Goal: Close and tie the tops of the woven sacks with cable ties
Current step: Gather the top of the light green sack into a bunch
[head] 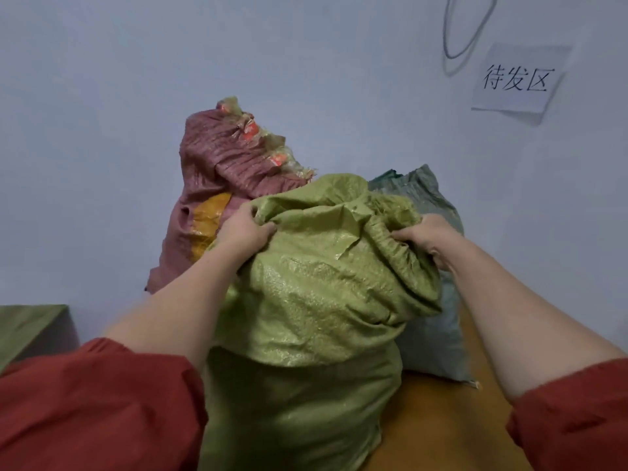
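A full green woven sack (pixel 306 300) stands upright right in front of me, its top fabric bunched and folded over. My left hand (pixel 243 229) grips the sack's top edge on the left side. My right hand (pixel 428 236) grips the crumpled top fabric on the right side. Behind it to the left leans a reddish-pink woven sack (pixel 221 164) with yellow and orange tape near its top. A grey-blue woven sack (pixel 431 334) stands behind on the right. No cable tie shows in view.
A pale wall (pixel 102 113) stands close behind the sacks, with a paper sign (pixel 516 79) and a hanging cable loop (pixel 465 35) at the upper right. An olive-covered box (pixel 30 328) sits at the left. The floor (pixel 441 419) is orange-brown.
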